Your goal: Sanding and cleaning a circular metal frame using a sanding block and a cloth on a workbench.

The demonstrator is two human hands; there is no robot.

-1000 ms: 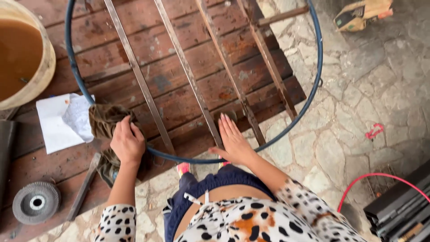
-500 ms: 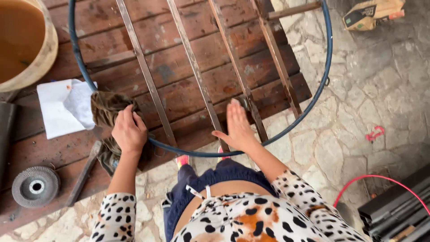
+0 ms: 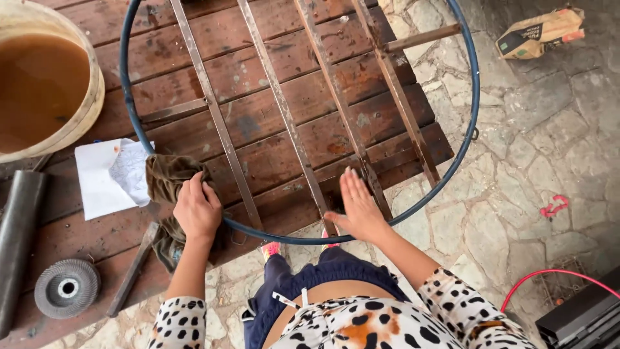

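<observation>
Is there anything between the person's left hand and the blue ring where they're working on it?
Yes: a dark brown cloth lies under the left hand, bunched against the blue ring. The right hand rests flat on the metal bars inside the ring, nothing between.

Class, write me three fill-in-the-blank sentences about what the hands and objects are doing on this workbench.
1. The left hand presses a brown ____ against the blue metal ring.
2. The right hand lies ____ on the rusty bars.
3. The bucket holds ____ liquid.

Missing words: rag; flat; brown
</observation>
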